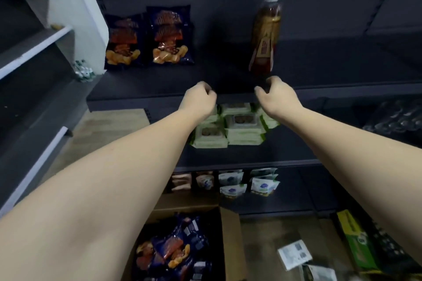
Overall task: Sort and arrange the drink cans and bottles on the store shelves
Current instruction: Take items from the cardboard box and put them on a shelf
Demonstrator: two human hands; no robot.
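Observation:
A tall tea bottle (266,34) with amber liquid, a white cap and a red and gold label stands upright on the dark shelf (159,89). My right hand (277,96) hovers just below and in front of it at the shelf's front edge, fingers curled, holding nothing. At the same edge, a little to the left, my left hand (199,100) is loosely closed and empty. Dark bottles or cans (395,116) lie blurred on the lower shelf at the far right.
Two dark chip bags (148,39) stand at the shelf's left. Green snack packs (233,125) fill the shelf below, small pouches (249,183) the one under it. A cardboard box of chip bags (180,251) and a green carton (356,242) sit on the floor. Grey shelving (34,52) runs along the left.

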